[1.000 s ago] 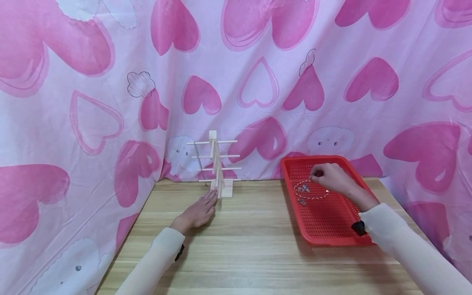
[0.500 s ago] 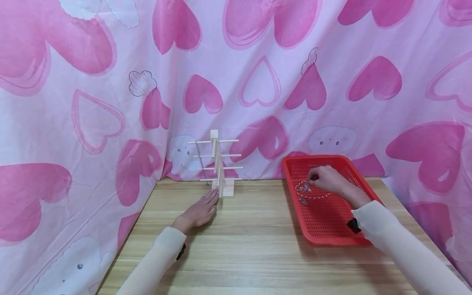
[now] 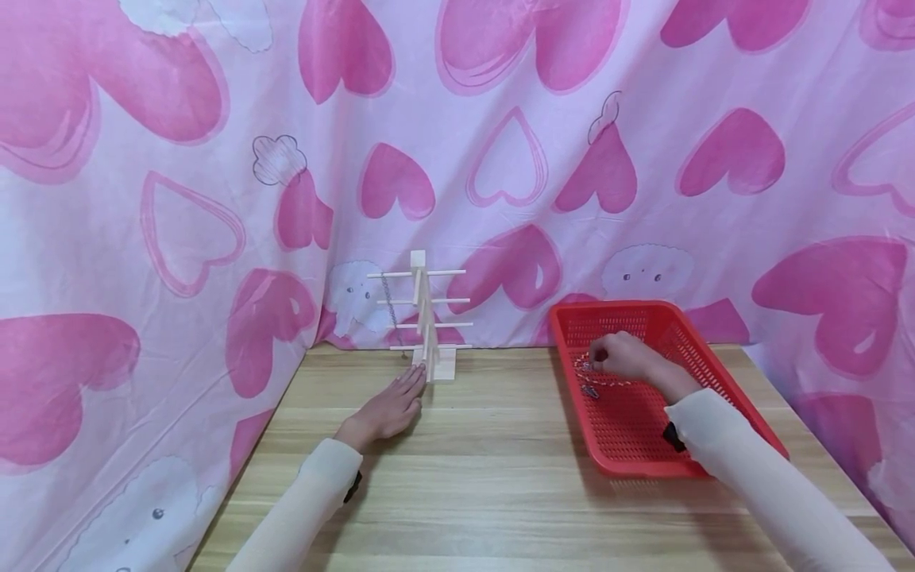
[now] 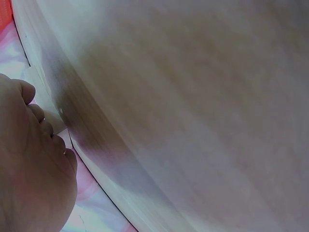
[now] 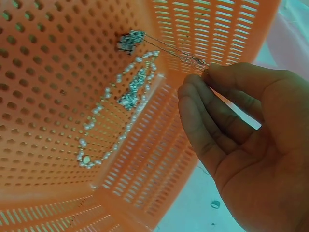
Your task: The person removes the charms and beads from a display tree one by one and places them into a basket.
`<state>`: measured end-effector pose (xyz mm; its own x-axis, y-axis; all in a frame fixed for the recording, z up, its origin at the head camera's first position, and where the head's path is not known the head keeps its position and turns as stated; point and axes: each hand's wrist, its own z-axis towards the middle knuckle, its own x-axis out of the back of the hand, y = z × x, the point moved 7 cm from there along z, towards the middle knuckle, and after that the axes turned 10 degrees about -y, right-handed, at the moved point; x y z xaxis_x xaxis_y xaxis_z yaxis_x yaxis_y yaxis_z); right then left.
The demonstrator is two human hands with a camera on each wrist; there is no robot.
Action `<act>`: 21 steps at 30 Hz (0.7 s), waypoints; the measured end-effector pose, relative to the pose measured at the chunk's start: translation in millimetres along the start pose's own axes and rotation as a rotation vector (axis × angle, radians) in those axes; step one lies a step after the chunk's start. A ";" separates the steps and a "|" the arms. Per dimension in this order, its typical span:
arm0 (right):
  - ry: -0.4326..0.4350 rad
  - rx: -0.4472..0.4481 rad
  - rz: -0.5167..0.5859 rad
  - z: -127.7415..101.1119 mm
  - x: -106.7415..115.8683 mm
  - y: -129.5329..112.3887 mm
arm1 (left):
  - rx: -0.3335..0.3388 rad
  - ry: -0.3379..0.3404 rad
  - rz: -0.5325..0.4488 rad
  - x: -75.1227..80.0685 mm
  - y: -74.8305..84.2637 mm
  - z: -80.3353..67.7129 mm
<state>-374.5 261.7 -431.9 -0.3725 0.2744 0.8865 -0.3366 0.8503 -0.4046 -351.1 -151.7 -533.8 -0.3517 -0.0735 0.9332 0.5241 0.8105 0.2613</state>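
My left hand, fingers straight, rests on the base of a pale wooden jewelry rack with several crosswise pegs. A silver chain hangs from the rack's top left peg. Over the red basket, my right hand pinches a thin chain necklace between thumb and index finger. In the right wrist view it runs taut to a bunched silver clump on the basket's mesh. A pearl necklace lies looped there, with another silver chain bundle inside its loop.
The red plastic basket with high mesh walls stands on the right of the wooden table. A pink heart-patterned curtain closes off the back and both sides, just behind the rack and basket.
My right hand has moved left and slightly lower over the jewelry in the basket. The left hand stays on the rack's base. The head view has shifted slightly.
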 end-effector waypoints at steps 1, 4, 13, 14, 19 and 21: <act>-0.009 -0.008 0.005 0.6 -2.6 1.6 | -0.005 0.005 -0.007 0.3 0.3 0.1; -0.033 -0.004 0.008 2.8 -9.9 4.6 | -0.017 0.018 -0.015 0.6 1.1 0.5; -0.108 0.007 -0.015 10.0 -26.9 4.3 | 0.002 -0.011 0.005 1.9 0.5 0.4; -0.121 0.006 -0.013 10.4 -28.9 3.9 | 0.000 -0.008 0.003 2.0 0.5 0.3; -0.175 0.021 -0.020 9.8 -36.1 1.2 | -0.010 0.007 -0.016 1.4 0.3 0.0; -0.191 0.024 -0.023 9.2 -37.9 0.1 | -0.009 0.008 -0.017 1.3 0.2 0.1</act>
<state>-368.4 247.2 -467.6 -0.5209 0.1634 0.8379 -0.3667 0.8435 -0.3925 -351.5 -151.6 -532.6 -0.3546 -0.0915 0.9305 0.5253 0.8038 0.2792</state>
